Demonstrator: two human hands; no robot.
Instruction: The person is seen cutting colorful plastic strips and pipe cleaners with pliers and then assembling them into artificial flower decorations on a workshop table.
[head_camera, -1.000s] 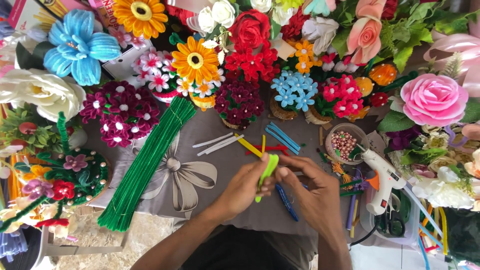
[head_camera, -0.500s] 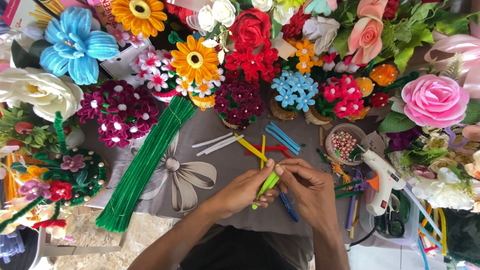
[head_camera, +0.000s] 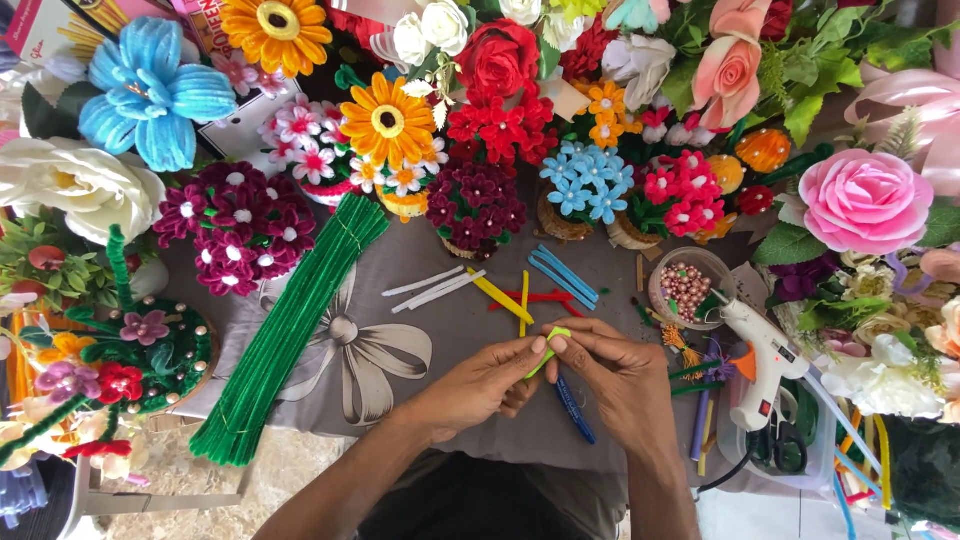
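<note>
Both hands pinch one lime-green pipe cleaner (head_camera: 547, 345) above the worktop (head_camera: 420, 260), left hand (head_camera: 490, 385) and right hand (head_camera: 625, 380) fingertip to fingertip, so a slipped grip could, I judge, spring it into the bead bowl (head_camera: 690, 287) nearby.

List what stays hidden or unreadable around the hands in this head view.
- Light green pipe cleaner: most of its length is hidden by the fingers of the left hand and right hand.
- Blue pen: upper end under the right hand.
- Scissors: blades hidden by the white glue gun.
</note>
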